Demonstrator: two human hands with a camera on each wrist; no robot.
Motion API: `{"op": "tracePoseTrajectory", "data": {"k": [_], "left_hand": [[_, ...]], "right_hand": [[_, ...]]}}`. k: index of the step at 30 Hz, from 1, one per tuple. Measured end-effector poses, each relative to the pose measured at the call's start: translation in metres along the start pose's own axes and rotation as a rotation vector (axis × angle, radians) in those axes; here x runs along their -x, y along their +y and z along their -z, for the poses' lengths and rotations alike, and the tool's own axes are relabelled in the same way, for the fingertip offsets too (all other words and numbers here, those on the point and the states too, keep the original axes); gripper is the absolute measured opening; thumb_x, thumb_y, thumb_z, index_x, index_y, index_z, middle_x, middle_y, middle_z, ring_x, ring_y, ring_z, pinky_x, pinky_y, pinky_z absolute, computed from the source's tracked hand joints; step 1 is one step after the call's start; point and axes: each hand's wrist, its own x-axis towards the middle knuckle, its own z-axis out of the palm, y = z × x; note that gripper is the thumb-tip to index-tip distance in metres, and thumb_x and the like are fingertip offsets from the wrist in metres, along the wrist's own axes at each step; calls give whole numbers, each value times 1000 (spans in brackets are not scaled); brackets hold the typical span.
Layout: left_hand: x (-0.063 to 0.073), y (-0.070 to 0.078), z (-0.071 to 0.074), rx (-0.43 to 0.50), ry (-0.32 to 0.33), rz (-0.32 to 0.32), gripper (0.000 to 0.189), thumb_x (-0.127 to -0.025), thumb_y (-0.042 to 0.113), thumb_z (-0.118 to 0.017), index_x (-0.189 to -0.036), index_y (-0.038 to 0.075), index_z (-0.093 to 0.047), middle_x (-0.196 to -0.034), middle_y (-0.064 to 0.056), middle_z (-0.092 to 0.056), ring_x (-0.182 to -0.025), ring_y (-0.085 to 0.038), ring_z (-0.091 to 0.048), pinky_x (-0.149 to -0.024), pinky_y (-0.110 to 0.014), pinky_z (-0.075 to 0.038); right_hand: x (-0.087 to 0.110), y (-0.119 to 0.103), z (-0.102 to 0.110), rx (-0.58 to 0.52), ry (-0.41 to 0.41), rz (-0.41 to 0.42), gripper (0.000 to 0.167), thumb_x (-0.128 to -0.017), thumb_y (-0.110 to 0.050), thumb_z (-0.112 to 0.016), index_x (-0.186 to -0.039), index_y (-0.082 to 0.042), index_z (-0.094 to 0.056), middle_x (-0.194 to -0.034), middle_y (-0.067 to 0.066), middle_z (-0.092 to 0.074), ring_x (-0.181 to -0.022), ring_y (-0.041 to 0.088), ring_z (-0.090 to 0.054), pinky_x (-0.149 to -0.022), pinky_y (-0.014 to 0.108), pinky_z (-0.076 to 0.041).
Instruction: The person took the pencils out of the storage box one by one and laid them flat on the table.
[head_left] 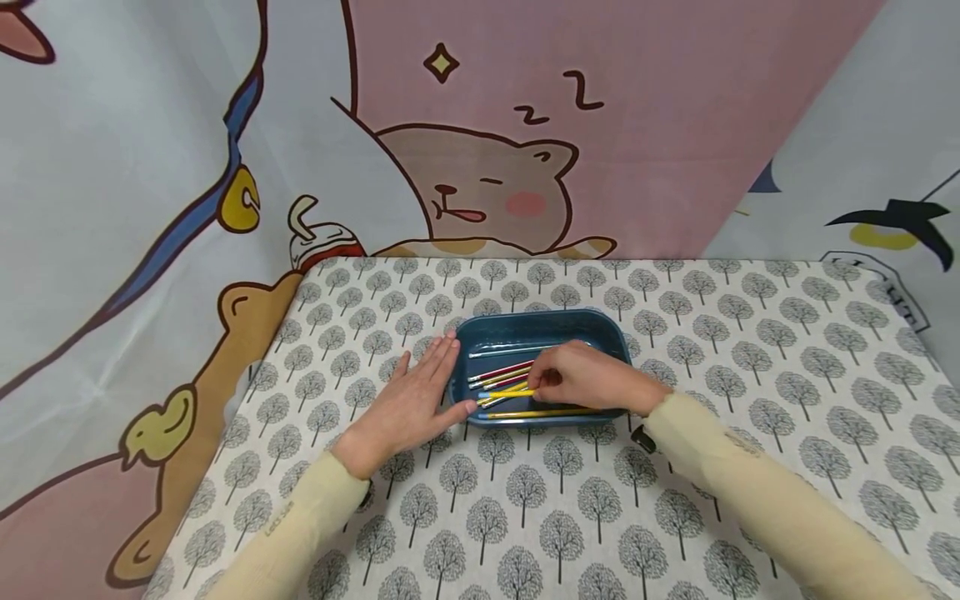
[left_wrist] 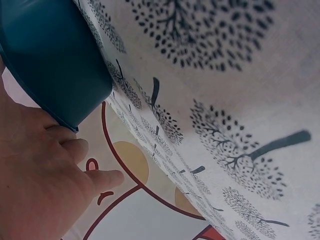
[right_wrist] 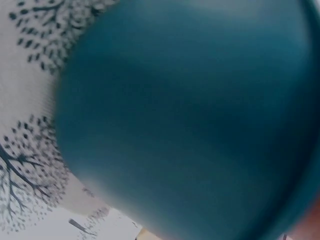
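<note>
A dark teal rectangular tray [head_left: 525,327] holds several slim pencils. My right hand [head_left: 588,377] reaches over its right side and pinches a yellow pencil [head_left: 510,394] with a light blue end. Beneath that pencil lie red and pale ones [head_left: 501,372] in a loose bundle. Another yellow pencil [head_left: 536,414] lies along the front wall, and a thin greyish one [head_left: 506,352] farther back. My left hand [head_left: 405,410] rests at the tray's left end, fingers extended along the rim, thumb at the front corner. The left wrist view shows this hand [left_wrist: 40,175] against the tray's outer wall [left_wrist: 60,65].
A tree-print cloth [head_left: 487,517] covers the table under the tray. Behind the table's back edge hangs a curtain [head_left: 637,167] with cartoon animals. The tray's outer wall [right_wrist: 175,110] fills most of the right wrist view.
</note>
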Motion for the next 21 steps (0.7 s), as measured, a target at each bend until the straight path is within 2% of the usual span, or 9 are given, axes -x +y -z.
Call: {"op": "tracePoseTrajectory", "data": {"k": [7, 13, 17, 21], "left_hand": [[1, 1, 0, 6, 12, -6, 96, -101, 75, -32, -165, 9, -5, -174, -8, -4, -159, -25, -7, -126, -62, -14], [0, 1, 0, 9, 15, -16, 96, -101, 75, -31, -166, 8, -7, -174, -9, -5, -159, -25, -7, -126, -61, -12], [0, 0, 0, 12, 21, -27, 93, -104, 70, -34, -165, 6, -7, -174, -10, -5, -159, -27, -8, -126, -61, -12], [1, -2, -1, 8, 26, -39, 87, -106, 65, -31, -165, 6, -8, -174, -11, -5, -159, -29, -12, -126, -62, -12]], "right_hand": [[12, -13, 17, -17, 86, 5, 6, -95, -12, -77, -101, -11, -78, -93, -10, -68, -77, 6, -61, -68, 26, -57], [27, -19, 31, -17, 143, -23, 10, -95, -10, -76, -103, -16, -78, -96, -9, -67, -75, 8, -59, -65, 27, -55], [38, -20, 37, 3, 186, -40, 9, -95, -14, -77, -102, -19, -78, -97, -10, -68, -74, 8, -59, -63, 27, -53], [50, -21, 43, 25, 236, -60, 9, -95, -16, -78, -102, -21, -78, -95, -13, -68, -76, 7, -59, -64, 28, -52]]}}
